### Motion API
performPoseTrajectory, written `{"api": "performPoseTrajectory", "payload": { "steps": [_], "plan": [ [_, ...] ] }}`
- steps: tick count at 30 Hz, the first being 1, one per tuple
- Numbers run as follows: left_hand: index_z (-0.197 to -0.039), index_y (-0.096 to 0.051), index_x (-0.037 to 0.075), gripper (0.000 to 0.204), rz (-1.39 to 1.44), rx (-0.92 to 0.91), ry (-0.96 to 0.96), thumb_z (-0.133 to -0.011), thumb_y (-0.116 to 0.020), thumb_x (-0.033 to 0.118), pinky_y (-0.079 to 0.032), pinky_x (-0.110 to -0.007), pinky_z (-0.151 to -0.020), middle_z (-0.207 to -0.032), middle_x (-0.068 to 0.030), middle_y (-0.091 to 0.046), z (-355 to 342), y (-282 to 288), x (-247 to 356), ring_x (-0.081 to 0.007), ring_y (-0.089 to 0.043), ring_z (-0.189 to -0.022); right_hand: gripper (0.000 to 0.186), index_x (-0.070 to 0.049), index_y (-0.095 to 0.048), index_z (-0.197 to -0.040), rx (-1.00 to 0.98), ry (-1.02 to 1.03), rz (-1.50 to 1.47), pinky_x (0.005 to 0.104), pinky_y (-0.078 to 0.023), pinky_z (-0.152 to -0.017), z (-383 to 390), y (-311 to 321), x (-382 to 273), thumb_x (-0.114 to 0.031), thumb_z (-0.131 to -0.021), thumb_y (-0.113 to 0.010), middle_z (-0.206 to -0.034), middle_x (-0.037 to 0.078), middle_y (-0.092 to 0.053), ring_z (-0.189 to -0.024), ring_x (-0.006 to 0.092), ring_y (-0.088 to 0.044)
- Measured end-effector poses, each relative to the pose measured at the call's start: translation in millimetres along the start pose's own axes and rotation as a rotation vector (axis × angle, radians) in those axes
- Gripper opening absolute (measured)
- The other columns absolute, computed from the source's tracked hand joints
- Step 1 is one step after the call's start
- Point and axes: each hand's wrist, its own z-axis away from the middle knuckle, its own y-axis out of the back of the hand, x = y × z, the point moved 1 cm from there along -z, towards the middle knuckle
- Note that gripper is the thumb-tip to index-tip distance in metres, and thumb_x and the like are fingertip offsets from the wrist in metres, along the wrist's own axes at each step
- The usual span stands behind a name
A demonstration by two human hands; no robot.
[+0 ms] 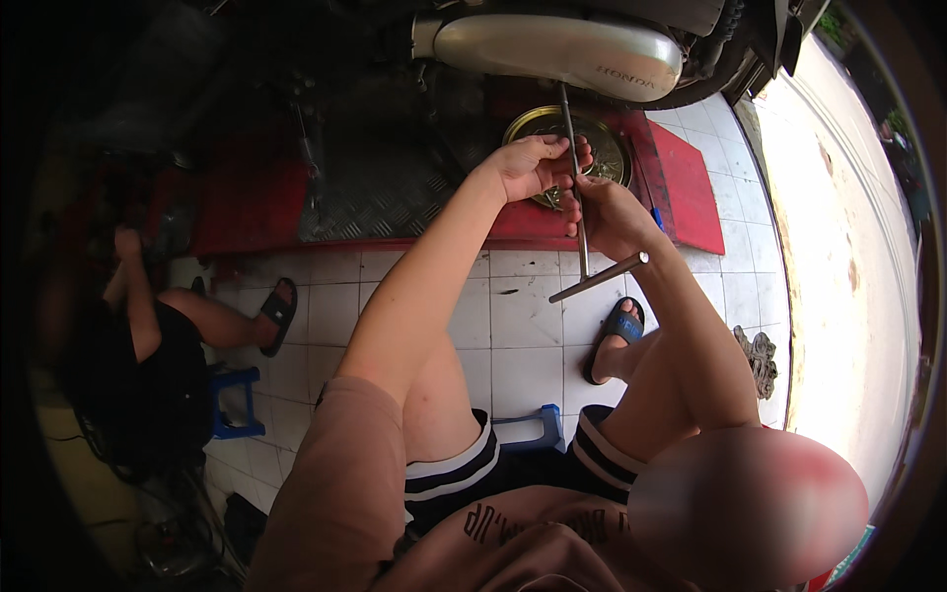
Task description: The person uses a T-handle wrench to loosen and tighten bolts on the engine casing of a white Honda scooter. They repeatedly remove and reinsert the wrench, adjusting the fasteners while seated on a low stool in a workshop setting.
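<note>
A long steel T-handle wrench reaches up to the underside of a silver metal engine cover or exhaust part, its crossbar lying low toward me. My left hand has its fingers curled around the upper shaft. Just below, my right hand closes on the same shaft, thumb along it and fingertips showing at its left side. Behind both hands a round gold-coloured tray holds small metal pieces that are too small to name.
A red lift platform with a dark tread plate stands on white tiles. At left a co-worker sits by a blue stool. A blue stool is beneath me. A bright pavement runs along the right.
</note>
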Motion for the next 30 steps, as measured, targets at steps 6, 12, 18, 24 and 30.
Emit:
{"api": "performPoseTrajectory", "payload": {
  "steps": [6,12,18,24,30],
  "plan": [
    [-0.104,-0.062,0.003,0.020,0.002,0.175,0.032,-0.091,-0.061,0.018,-0.052,-0.031,-0.078,-0.098,-0.0077,-0.065,-1.3,0.0,10.1,-0.0173,-0.063,-0.092,0.026,-0.002,-0.050,-0.105,-0.273,-0.137,0.353,0.0343,-0.056,-0.070,7.4,8.8,-22.4,-0.026,-0.100,-0.042,-0.088,0.012,-0.064,-0.078,0.0223,-0.067],
    [-0.087,-0.067,0.001,0.021,-0.371,0.460,-0.040,-0.080,-0.076,0.018,-0.052,-0.021,-0.066,-0.081,-0.0053,-0.067,-5.9,-17.9,14.2,-0.0141,-0.064,-0.076,0.023,0.001,-0.053,-0.103,-0.400,-0.269,0.591,0.0303,-0.056,-0.072,13.2,28.6,-20.9,-0.018,-0.092,-0.061,-0.093,0.015,-0.067,-0.082,0.0217,-0.068],
    [-0.085,-0.067,-0.001,0.023,-1.018,0.654,-0.329,-0.085,-0.070,0.021,-0.050,-0.023,-0.057,-0.076,-0.0074,-0.069,20.5,-43.9,13.4,-0.0121,-0.062,-0.062,0.019,0.001,-0.051,-0.099,-0.370,-0.264,0.531,0.0340,-0.057,-0.080,5.3,24.0,-8.3,-0.016,-0.093,-0.057,-0.093,0.016,-0.067,-0.087,0.0258,-0.069],
    [-0.109,-0.060,-0.004,0.032,-1.293,0.570,-0.245,-0.094,-0.055,0.024,-0.048,-0.031,-0.056,-0.058,-0.0122,-0.061,113.8,-147.2,-21.2,-0.0163,-0.060,-0.052,0.019,0.008,-0.051,-0.099,-0.390,-0.207,0.408,0.0365,-0.058,-0.076,-7.4,24.6,0.7,-0.010,-0.094,-0.054,-0.091,0.020,-0.066,-0.086,0.0290,-0.069],
    [-0.133,-0.037,-0.007,0.057,-1.600,0.368,-0.005,-0.091,-0.057,0.024,-0.049,-0.042,-0.056,-0.057,-0.0198,-0.060,139.5,-152.7,-116.6,-0.0334,-0.063,-0.055,0.017,0.004,-0.047,-0.104,-0.362,-0.225,0.369,0.0379,-0.058,-0.077,-3.6,14.1,-5.3,-0.009,-0.095,-0.052,-0.091,0.018,-0.066,-0.086,0.0300,-0.069]
  ]
}}
